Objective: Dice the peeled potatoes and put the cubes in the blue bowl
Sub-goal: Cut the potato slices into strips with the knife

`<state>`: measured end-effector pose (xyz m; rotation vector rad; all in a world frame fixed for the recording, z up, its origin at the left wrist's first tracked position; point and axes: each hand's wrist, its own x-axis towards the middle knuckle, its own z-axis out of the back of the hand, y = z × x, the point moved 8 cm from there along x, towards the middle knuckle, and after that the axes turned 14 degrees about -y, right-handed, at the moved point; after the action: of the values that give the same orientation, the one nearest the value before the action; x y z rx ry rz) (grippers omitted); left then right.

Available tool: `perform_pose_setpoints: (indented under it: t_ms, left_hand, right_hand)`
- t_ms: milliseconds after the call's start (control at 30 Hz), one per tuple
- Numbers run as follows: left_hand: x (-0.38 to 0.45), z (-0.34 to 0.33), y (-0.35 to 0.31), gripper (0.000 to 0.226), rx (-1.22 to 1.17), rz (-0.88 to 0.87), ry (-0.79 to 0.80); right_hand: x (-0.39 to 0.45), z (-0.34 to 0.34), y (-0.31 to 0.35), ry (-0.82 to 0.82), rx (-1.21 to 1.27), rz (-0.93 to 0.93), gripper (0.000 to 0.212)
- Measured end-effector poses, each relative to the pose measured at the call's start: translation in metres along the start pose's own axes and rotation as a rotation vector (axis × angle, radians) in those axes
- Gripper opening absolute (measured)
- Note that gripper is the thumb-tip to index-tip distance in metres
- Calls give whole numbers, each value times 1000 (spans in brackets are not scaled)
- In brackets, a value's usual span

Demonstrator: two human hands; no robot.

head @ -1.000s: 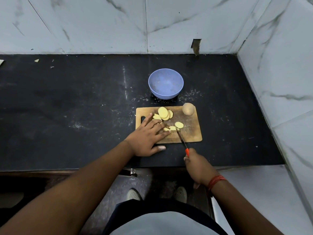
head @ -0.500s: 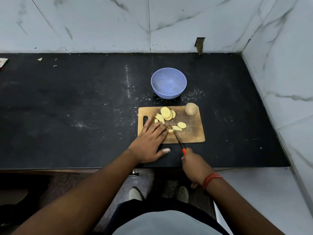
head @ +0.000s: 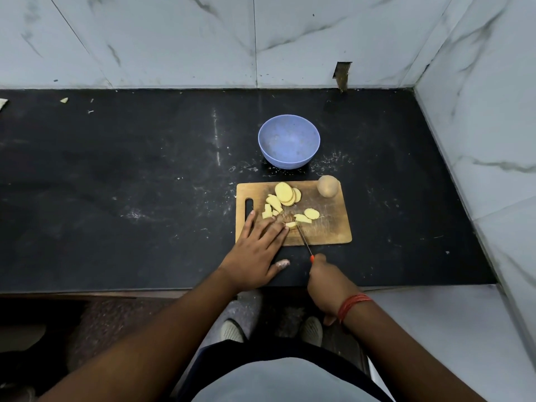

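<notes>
On a wooden cutting board (head: pixel 330 227) lie several yellow potato slices (head: pixel 285 193) and smaller cut pieces (head: pixel 268 211). A whole peeled potato (head: pixel 327 185) sits at the board's far right corner. My left hand (head: pixel 255 248) lies flat with straight fingers pressing a potato piece (head: pixel 291 225) onto the board. My right hand (head: pixel 326 280) grips the orange handle of a thin knife (head: pixel 304 239), whose blade rests on the board right beside my left fingertips. The blue bowl (head: pixel 289 142) stands just behind the board, and I see nothing in it.
The board lies on a black counter (head: pixel 130 184) dusted with white specks. White marble walls close the back and the right side. The counter's front edge runs just below my hands; my feet show on the floor beneath.
The knife and my right hand have shifted slightly left, closer to my left fingertips. A few more small cut pieces lie by my left hand.
</notes>
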<state>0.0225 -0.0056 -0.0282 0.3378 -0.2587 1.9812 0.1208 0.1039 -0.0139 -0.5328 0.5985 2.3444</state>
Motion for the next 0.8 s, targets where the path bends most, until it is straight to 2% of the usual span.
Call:
perform_pose_setpoints:
  t_ms: [233, 467, 633, 800]
  left_hand:
    - [0, -2, 1, 73, -2, 6, 13]
    - [0, -2, 2, 72, 3, 13, 17]
    - [0, -2, 2, 72, -6, 21, 9]
    - [-1, -2, 2, 73, -8, 18, 16]
  right_hand:
    - [7, -5, 5, 59, -53, -68, 50]
    - [-10, -8, -16, 8, -63, 52, 31]
    - [-9, 2, -4, -119, 20, 118, 15]
    - [-2, 1, 6, -106, -3, 92, 20]
